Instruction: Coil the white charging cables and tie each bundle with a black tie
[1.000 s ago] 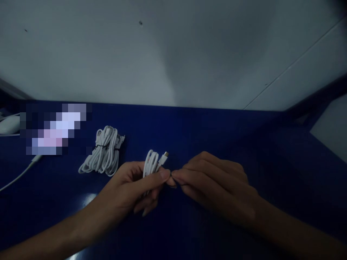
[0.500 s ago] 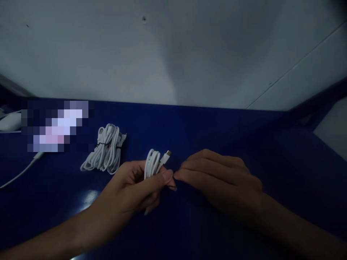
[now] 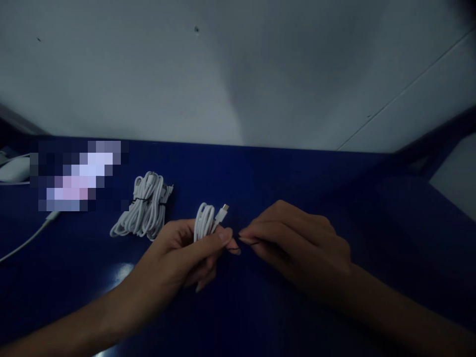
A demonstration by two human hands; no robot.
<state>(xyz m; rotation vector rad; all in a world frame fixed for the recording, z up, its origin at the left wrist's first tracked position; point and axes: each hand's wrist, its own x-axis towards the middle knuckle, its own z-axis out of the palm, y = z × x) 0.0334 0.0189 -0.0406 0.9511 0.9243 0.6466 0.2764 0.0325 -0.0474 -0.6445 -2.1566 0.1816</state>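
Blue table (image 3: 282,178): coiled cable (image 3: 204,221) pinched between left hand (image 3: 182,254) fingers (image 3: 223,237).

Pixelated block (image 3: 78,176) masks something far left; white rounded object (image 3: 13,169) is cropped by the edge. Lower half of the small coiled white cable (image 3: 204,222) is buried in the left hand (image 3: 178,255). The thin dark strand (image 3: 237,251) pinched in the right hand (image 3: 297,248) is too small to identify.

The scene is dimly lit and blue-tinged. The left hand (image 3: 182,254) and right hand (image 3: 299,243) are underexposed; a faint glare is seen on the surface (image 3: 122,271), and lines are bent at the edges.
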